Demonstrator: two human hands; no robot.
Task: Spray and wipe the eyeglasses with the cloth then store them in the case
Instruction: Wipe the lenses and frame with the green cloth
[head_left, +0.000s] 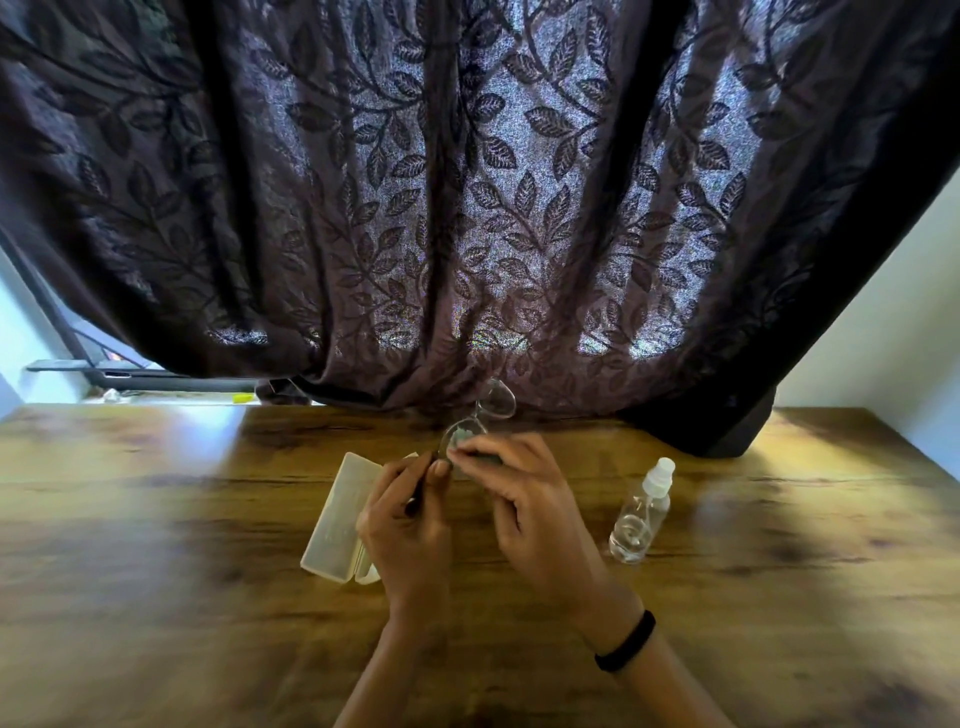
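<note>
1. Eyeglasses (496, 402) with clear lenses and a thin dark frame are held up over the far middle of the brown wooden bench (156, 519), just beyond both hands, with one lens raised toward the curtain.
2. From where I stand, the left hand (410, 519) has its grip closed on one dark temple arm of the glasses, pinched between thumb and fingers.
3. The right hand (524, 499) has its grip pinched on a small grey-green cloth (460, 441), pressing it against the nearer lens. The fingers hide most of the cloth.
4. A pale, translucent plastic case (337, 514) lies on the bench under and left of the left hand. It appears to be open, though the hand covers part of it.
5. A clear plastic spray bottle (641, 514) with a white cap rests on the bench just right of the right hand, apart from it.
6. A black wristband (626, 642) circles the right wrist.
7. A dark brown, leaf-patterned curtain (467, 208) hangs behind the bench, its hem reaching the far edge.
</note>
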